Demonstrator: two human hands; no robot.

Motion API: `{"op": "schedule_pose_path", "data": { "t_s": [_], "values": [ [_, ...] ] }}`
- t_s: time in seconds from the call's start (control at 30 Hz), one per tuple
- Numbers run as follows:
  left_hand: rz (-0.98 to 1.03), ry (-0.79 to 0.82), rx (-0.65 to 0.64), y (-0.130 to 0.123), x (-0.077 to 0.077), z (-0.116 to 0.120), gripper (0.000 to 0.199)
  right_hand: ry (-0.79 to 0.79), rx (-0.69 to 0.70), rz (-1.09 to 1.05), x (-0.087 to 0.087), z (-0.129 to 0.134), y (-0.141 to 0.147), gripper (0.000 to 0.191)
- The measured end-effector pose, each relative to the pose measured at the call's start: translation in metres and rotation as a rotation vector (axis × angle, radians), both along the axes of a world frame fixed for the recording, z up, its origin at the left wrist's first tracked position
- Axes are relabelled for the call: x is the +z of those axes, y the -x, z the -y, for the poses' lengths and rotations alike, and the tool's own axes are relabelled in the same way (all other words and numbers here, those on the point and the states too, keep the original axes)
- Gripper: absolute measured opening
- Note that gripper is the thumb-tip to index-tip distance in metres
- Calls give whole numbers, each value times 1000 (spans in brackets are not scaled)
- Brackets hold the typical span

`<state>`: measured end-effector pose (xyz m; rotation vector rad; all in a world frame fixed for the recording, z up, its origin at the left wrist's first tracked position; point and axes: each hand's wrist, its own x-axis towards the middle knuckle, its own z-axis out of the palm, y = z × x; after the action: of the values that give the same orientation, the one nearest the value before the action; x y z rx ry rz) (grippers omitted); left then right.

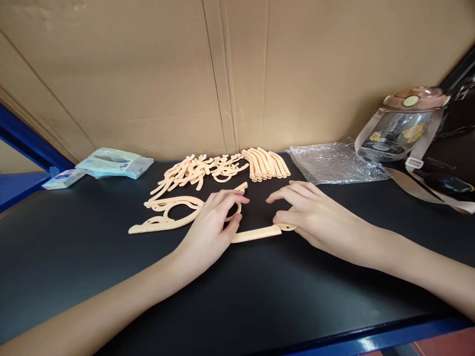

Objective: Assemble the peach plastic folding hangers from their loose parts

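Beige plastic parts of folding hangers lie on a black table [208, 306]. My left hand [215, 220] is closed on a hanger part with a ring [239, 210], its thumb and fingertips at the ring. From under that hand a hanger arm [258, 234] reaches right to a small piece with a hole [287, 227]. The fingers of my right hand [315, 215] are curled round this small piece and hide most of it. Left of my left hand rests a folded hanger [158, 226] with a round opening.
Behind my hands are a loose heap of curved parts [189, 173] and a row of hanger arms [265, 165]. A clear plastic bag [334, 160] and a strapped water bottle [393, 131] are at right, tissue packs [115, 163] at left. Cardboard [148, 74] stands behind.
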<state>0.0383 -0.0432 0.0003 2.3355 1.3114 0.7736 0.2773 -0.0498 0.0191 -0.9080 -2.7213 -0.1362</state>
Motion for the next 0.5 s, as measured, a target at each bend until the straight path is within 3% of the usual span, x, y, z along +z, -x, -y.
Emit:
{"op": "schedule_pose_path", "data": {
  "t_s": [0.23,0.4,0.5],
  "values": [
    [-35,-25,-134,-3,3,6,27,205,124,-132,-4,1,7,37],
    [-59,-29,-174,-4,3,8,28,-67,-31,-66,-1,0,9,23],
    [-57,-25,-153,-3,2,9,28,-140,-118,45,2,3,8,22]
  ]
}}
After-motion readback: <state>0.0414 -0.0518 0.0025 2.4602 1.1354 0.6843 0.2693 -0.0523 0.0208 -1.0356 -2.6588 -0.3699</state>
